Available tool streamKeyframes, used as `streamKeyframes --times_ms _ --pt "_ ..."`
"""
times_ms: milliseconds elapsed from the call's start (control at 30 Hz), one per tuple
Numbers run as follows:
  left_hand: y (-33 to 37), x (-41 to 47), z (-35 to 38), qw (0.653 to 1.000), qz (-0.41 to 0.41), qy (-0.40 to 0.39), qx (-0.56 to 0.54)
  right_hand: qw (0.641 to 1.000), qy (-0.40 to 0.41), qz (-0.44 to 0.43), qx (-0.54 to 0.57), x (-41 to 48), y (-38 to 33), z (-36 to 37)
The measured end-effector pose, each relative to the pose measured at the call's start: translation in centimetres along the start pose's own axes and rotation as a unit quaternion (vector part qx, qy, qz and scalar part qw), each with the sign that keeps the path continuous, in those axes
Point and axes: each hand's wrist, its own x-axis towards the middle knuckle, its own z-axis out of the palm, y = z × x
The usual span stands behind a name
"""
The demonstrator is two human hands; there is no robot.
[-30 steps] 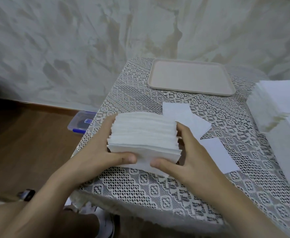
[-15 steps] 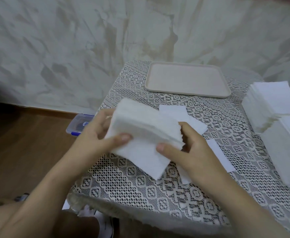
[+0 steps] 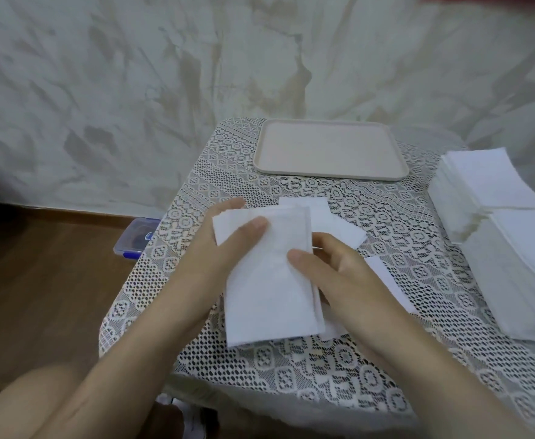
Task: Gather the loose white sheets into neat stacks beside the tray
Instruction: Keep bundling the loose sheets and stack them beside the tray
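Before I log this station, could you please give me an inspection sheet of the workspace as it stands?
Surface: lace tablecloth covers the whole top.
Job's things: beige tray at the far edge; bundle of white sheets in both hands; loose sheets lying on the cloth beside it; far stack and near stack at the right.
Clutter: nothing seen.
Hands: left hand and right hand both grip the bundle, thumbs on top.
Cables: nothing seen.
Surroundings: stained wall; wooden floor with a plastic box.
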Motion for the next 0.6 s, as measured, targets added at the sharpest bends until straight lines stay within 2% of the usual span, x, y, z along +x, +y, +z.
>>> streamKeyframes --times_ms 133,267,600 --pt "-0.1 -0.5 1.8 0.999 -0.022 -0.017 -0.023 0.999 0.041 -0.022 0.021 -0.3 0.2 0.4" --pt "-0.7 -0.7 3.1 0.999 0.011 -0.022 0.045 0.998 0.043 -0.044 -0.01 -0.2 0.3 1.3" --pt "-1.2 -1.0 3.7 0.999 0.034 0.005 0.037 0.998 0.061 -0.017 0.0 0.0 0.5 1.0"
